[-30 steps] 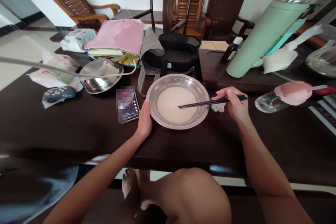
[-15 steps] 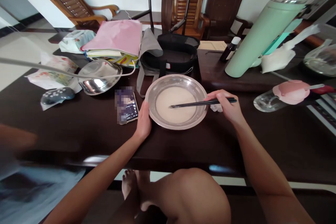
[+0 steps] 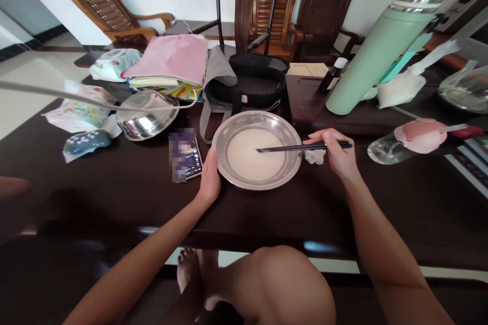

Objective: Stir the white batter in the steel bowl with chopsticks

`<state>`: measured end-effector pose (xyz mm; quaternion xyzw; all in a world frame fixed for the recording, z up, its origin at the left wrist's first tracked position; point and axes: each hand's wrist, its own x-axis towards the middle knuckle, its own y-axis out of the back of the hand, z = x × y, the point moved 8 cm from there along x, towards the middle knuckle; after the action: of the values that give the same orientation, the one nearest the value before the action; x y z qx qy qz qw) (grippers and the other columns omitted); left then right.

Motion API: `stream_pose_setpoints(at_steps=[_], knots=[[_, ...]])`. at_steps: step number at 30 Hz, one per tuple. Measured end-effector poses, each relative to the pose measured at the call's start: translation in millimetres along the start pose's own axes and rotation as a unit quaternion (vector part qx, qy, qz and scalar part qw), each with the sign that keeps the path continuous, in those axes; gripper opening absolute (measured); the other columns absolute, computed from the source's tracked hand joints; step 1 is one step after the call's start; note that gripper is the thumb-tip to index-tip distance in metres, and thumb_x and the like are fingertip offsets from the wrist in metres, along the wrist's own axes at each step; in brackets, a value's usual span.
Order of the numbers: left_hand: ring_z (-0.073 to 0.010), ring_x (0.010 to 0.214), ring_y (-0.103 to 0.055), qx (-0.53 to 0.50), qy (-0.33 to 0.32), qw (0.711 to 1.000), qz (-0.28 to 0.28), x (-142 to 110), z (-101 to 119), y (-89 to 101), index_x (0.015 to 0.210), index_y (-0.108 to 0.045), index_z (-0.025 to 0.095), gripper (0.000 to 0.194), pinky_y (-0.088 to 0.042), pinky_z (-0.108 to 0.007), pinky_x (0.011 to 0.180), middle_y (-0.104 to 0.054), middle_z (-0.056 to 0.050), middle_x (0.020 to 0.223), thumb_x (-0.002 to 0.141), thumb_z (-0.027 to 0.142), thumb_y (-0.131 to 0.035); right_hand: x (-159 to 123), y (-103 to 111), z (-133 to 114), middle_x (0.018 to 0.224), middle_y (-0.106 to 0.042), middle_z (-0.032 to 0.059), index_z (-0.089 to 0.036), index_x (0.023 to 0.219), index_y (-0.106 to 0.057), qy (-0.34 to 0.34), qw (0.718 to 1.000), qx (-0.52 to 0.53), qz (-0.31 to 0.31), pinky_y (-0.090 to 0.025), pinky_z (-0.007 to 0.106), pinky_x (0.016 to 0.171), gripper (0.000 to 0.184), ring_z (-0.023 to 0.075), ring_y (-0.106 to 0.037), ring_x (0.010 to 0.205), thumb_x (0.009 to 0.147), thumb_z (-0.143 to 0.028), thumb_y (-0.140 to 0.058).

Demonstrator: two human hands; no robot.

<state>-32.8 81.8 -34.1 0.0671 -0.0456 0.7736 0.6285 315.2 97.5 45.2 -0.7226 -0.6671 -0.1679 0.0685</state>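
A wide metal bowl (image 3: 223, 171) stands on the dark table, with a whitish liquid (image 3: 255, 162) in it. My left hand (image 3: 210, 176) grips the bowl's left side at the rim; its fingertips are partly hidden by the bowl. In my right hand (image 3: 335, 151), right of the bowl, the fingers close round black chopsticks (image 3: 290, 148). The chopsticks lie nearly level across the right rim, their tips at the liquid's surface. A crumpled white tissue (image 3: 314, 156) rests under the right hand. Just left of my left hand lies a phone (image 3: 193, 157) with its screen lit.
Behind the bowl sits a black bag (image 3: 255, 86). A second metal bowl (image 3: 145, 124) and a blue-grey mouse-like object (image 3: 87, 143) lie to the left. At right stand a tall green thermos (image 3: 377, 61) and a pink-lidded clear cup (image 3: 419, 134). Part of another person's hand (image 3: 13, 186) shows at far left.
My right hand has drawn the chopsticks slightly to the right through the bowl. My left hand stays at the rim. The other person at left has moved mostly out of view.
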Motion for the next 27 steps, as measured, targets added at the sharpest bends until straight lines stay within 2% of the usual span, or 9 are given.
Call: stream_pose_setpoints(at_steps=[3, 7, 10, 13, 16, 18, 21, 23, 27], knots=[[-0.0289, 0.152, -0.053, 0.008, -0.01, 1.0, 0.002, 0, -3, 0.8, 0.141, -0.069, 0.025, 0.06, -0.033, -0.05, 0.133, -0.069, -0.007, 0.151, 0.109, 0.066, -0.039, 0, -4, 0, 0.079, -0.085, 0.0037, -0.026, 0.093, -0.084, -0.007, 1.0, 0.02, -0.022, -0.066, 0.036, 0.07, 0.038, 0.0217, -0.08, 0.07, 0.097, -0.061, -0.069], [-0.0273, 0.153, -0.052, 0.007, -0.014, 1.0, -0.002, 1, -7, 0.3, 0.143, -0.067, 0.024, 0.063, -0.032, -0.049, 0.134, -0.068, -0.008, 0.151, 0.109, 0.068, -0.036, -1, -13, -7, 0.092, -0.087, 0.0056, -0.027, 0.089, -0.086, 0.017, 0.997, -0.037, -0.058, -0.067, 0.037, 0.085, 0.039, 0.0237, -0.082, 0.088, 0.095, -0.062, -0.071], [-0.0269, 0.152, -0.053, 0.009, -0.015, 1.0, -0.003, 2, -10, -0.1, 0.143, -0.067, 0.025, 0.063, -0.033, -0.049, 0.133, -0.069, -0.008, 0.15, 0.109, 0.068, -0.037, 0, -2, -5, 0.083, -0.085, 0.0047, -0.026, 0.09, -0.084, 0.009, 1.0, -0.004, -0.005, -0.066, 0.035, 0.074, 0.038, 0.0221, -0.081, 0.077, 0.096, -0.06, -0.07], [-0.027, 0.151, -0.055, 0.018, -0.017, 1.0, -0.001, 3, -11, 0.0, 0.143, -0.067, 0.025, 0.062, -0.035, -0.049, 0.132, -0.071, -0.008, 0.147, 0.109, 0.068, -0.036, 0, -4, -1, 0.076, -0.084, 0.0041, -0.025, 0.093, -0.084, -0.005, 1.0, 0.022, -0.015, -0.065, 0.035, 0.066, 0.039, 0.0213, -0.078, 0.066, 0.096, -0.061, -0.069], [-0.0269, 0.15, -0.055, 0.012, -0.019, 1.0, 0.002, 3, -11, 0.1, 0.143, -0.067, 0.026, 0.061, -0.036, -0.049, 0.132, -0.071, -0.008, 0.146, 0.109, 0.067, -0.037, -1, -14, -6, 0.086, -0.086, 0.0055, -0.026, 0.09, -0.085, 0.013, 0.998, -0.018, -0.065, -0.067, 0.037, 0.078, 0.04, 0.0234, -0.082, 0.08, 0.095, -0.063, -0.07], [-0.0269, 0.15, -0.055, 0.006, -0.019, 1.0, 0.002, 2, -10, -0.4, 0.143, -0.067, 0.026, 0.06, -0.036, -0.049, 0.131, -0.071, -0.008, 0.146, 0.109, 0.066, -0.038, 0, -13, -8, 0.091, -0.087, 0.0057, -0.027, 0.088, -0.085, 0.026, 0.997, -0.042, -0.055, -0.067, 0.037, 0.084, 0.04, 0.024, -0.083, 0.088, 0.096, -0.062, -0.07], [-0.0264, 0.15, -0.056, 0.011, -0.017, 1.0, -0.003, 2, -9, -1.4, 0.144, -0.066, 0.026, 0.06, -0.037, -0.048, 0.131, -0.07, -0.008, 0.149, 0.109, 0.066, -0.037, 1, -2, -4, 0.082, -0.085, 0.0049, -0.026, 0.091, -0.084, 0.01, 1.0, -0.006, -0.003, -0.068, 0.037, 0.072, 0.04, 0.0233, -0.081, 0.075, 0.096, -0.062, -0.069], [-0.0261, 0.15, -0.056, 0.017, -0.019, 1.0, -0.004, 2, -9, -1.4, 0.143, -0.067, 0.026, 0.061, -0.038, -0.047, 0.13, -0.069, -0.007, 0.151, 0.109, 0.066, -0.037, 1, -2, -1, 0.075, -0.084, 0.0045, -0.025, 0.091, -0.083, -0.003, 1.0, 0.014, -0.003, -0.066, 0.036, 0.064, 0.041, 0.0226, -0.078, 0.065, 0.095, -0.064, -0.069], [-0.0263, 0.15, -0.055, 0.018, -0.023, 1.0, -0.001, 3, -11, -0.2, 0.142, -0.068, 0.026, 0.061, -0.036, -0.048, 0.131, -0.069, -0.008, 0.15, 0.109, 0.067, -0.037, 0, -12, -7, 0.083, -0.086, 0.0055, -0.026, 0.085, -0.084, 0.013, 0.998, -0.021, -0.049, -0.068, 0.037, 0.077, 0.042, 0.0236, -0.082, 0.078, 0.093, -0.065, -0.071]])
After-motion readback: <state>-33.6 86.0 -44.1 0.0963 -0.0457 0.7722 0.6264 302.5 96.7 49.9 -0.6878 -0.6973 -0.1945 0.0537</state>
